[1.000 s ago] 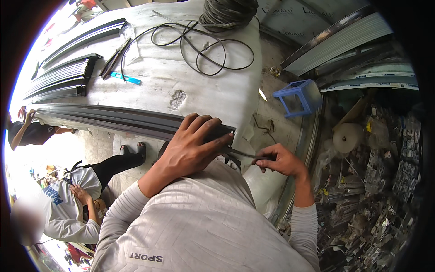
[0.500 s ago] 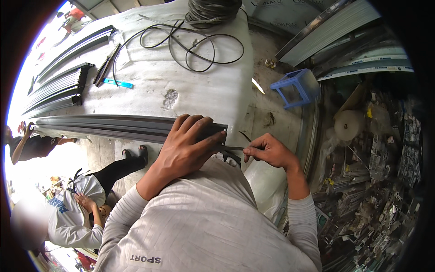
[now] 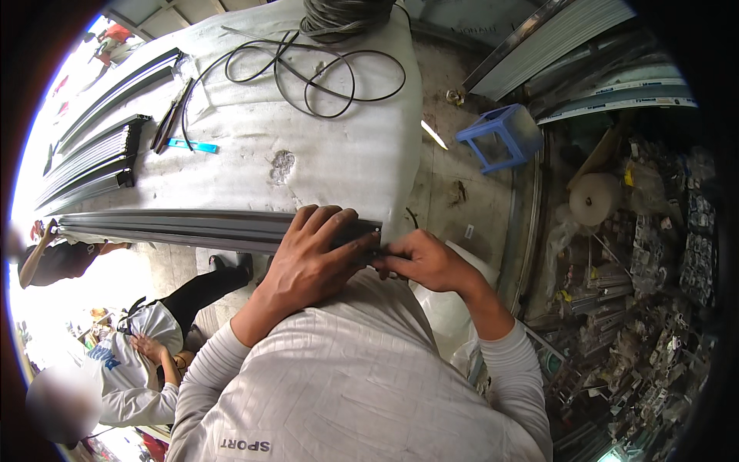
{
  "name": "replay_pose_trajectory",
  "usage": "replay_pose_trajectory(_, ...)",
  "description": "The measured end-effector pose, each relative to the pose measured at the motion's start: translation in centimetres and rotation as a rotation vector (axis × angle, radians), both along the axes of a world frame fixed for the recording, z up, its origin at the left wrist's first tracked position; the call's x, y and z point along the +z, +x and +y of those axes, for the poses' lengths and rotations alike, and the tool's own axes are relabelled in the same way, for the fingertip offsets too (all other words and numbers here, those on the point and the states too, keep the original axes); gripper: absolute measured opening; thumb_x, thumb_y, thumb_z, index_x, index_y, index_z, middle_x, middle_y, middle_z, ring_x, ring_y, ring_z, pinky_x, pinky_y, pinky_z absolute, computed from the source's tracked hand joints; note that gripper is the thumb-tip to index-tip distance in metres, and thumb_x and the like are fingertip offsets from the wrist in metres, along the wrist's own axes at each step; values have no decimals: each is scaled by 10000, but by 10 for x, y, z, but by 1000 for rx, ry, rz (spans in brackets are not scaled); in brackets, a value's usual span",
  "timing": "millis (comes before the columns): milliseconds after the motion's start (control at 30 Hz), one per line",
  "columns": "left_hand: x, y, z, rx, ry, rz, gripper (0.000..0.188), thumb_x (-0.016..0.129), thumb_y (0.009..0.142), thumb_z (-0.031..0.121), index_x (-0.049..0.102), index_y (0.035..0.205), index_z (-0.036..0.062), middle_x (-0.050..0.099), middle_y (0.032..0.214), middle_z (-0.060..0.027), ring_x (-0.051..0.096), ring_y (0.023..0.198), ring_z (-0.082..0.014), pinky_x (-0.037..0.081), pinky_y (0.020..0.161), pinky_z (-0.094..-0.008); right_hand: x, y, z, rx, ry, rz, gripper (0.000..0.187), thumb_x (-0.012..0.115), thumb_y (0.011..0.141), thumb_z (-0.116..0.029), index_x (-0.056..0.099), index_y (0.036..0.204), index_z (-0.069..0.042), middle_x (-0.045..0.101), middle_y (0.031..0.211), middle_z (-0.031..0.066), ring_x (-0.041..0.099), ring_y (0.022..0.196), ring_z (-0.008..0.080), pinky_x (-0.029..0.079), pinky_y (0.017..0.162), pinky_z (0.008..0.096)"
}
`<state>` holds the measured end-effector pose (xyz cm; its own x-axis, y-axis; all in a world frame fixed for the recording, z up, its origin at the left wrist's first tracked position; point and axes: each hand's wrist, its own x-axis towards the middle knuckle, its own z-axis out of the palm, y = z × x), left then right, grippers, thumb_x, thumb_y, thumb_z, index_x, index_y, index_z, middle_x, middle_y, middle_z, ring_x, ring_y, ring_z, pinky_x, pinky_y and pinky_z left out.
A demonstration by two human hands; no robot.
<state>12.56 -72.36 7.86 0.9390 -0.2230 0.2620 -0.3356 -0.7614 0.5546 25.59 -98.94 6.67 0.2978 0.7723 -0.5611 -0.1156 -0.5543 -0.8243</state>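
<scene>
A long dark grey metal profile [image 3: 192, 227] lies along the near edge of the covered table, its right end close to my body. My left hand [image 3: 308, 258] is wrapped over that end, fingers on the far side and thumb stretched toward the tip. Right at the profile's end, my right hand [image 3: 435, 262] is closed in a pinch on a thin black rubber strip. A short tail of the strip [image 3: 412, 219] pokes up behind the hand; the rest is hidden by my fingers. The two hands nearly touch.
On the white-covered table [image 3: 231, 173] are a coiled black strip [image 3: 346, 19] with loose loops, a blue-handled tool [image 3: 192, 145], dark pliers-like tools [image 3: 169, 119] and stacked profiles [image 3: 96, 162]. A blue stool [image 3: 500, 138] stands right. Two people are at left; one hand [image 3: 51, 229] is at the profile's far end.
My right hand has moved left, from a short way off up to the profile's end, so less strip shows between. The left hand keeps its grip; the view has shifted slightly.
</scene>
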Motion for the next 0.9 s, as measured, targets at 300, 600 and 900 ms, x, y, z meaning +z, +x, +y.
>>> replay_pose_trajectory(300,-2,1,4,5,-15,-15,523,1004,912,270,884,1415,189,761,1462,-149,734,1356,-391,583,1140,-544,-16,22,-28,-23,20,83,484,879,1154,-440,881,971,8,681,747,-25,564,739,67,457,688,326)
replay_pose_trajectory(600,1,3,5,-5,-12,-27,463,953,939,242,880,1387,151,734,1437,-142,710,1323,-354,554,1162,-518,-18,18,-15,-2,37,27,346,863,1168,-312,905,1036,5,613,753,-55,519,716,62,390,645,334)
replay_pose_trajectory(900,4,7,6,25,-6,-62,473,963,904,207,879,1367,160,742,1421,-134,721,1321,-364,565,1145,-520,-4,14,-30,-140,12,-26,317,907,1128,-274,922,1111,43,738,800,-39,583,760,54,460,680,314)
